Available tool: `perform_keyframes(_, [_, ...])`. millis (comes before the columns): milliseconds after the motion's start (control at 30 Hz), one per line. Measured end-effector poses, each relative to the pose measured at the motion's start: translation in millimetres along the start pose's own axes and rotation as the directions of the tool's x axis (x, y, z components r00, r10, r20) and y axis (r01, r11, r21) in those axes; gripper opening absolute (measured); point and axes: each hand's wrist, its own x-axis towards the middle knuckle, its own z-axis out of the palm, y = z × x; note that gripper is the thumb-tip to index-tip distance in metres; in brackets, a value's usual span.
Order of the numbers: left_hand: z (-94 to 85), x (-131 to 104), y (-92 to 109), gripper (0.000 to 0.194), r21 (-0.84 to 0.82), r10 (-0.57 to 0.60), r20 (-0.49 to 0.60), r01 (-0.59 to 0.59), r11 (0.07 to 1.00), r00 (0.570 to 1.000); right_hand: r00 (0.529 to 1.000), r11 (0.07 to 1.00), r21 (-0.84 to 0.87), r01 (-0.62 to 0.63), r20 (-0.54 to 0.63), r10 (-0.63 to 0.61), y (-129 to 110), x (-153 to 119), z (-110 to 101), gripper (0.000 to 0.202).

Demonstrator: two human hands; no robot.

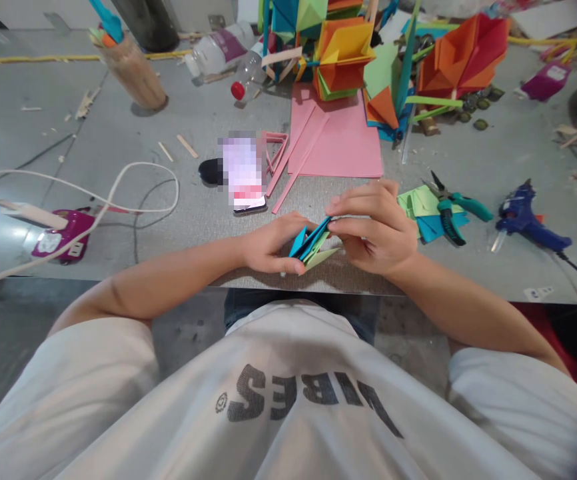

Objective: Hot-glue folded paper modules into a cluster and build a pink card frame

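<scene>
A small folded paper piece in blue and light green is held between both hands, just above the table's near edge. My left hand grips its left end, thumb along the near side and fingers behind. At the upper right end of the folded paper, my right hand pinches it with thumb and fingertips. Part of the paper is hidden behind the fingers. Close to my right hand lie flat green and blue folded papers, with teal-handled pliers resting on them.
A blue glue gun lies at right. Beyond the hands are a phone, pink paper sheets and pink strips. Colourful folded-paper shapes stand at the back, near plastic bottles. A white cable loops at left beside a purple adapter.
</scene>
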Motion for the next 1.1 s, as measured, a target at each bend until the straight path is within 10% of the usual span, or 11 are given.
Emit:
perform_keyframes(333, [1.3, -1, 0, 0.067, -0.039, 0.053, -0.019, -0.053, 0.998, 0.998, 0.990, 0.988, 0.079, -0.132, -0.048, 0.136, 7, 3, 2, 0.046])
perform_keyframes(567, [0.4, -1, -4, 0.066, -0.038, 0.042, -0.002, -0.042, 0.998, 0.999, 0.980, 0.970, 0.146, 0.192, -0.080, -0.181, 14, 0, 1, 0.025])
perform_keyframes(767, [0.5, -3, 4, 0.072, -0.233, -0.096, -0.004, 0.093, 0.968, 0.995, 0.994, 0.971, 0.221, -0.090, -0.033, 0.100, 14, 0, -3, 0.039])
perform_keyframes(1100, [10.3, -12, 14, 0.079, -0.632, -0.405, -0.029, 0.297, 0.716, 0.914, 0.938, 0.934, 0.309, -0.180, -0.232, 0.257, 40, 21, -4, 0.050])
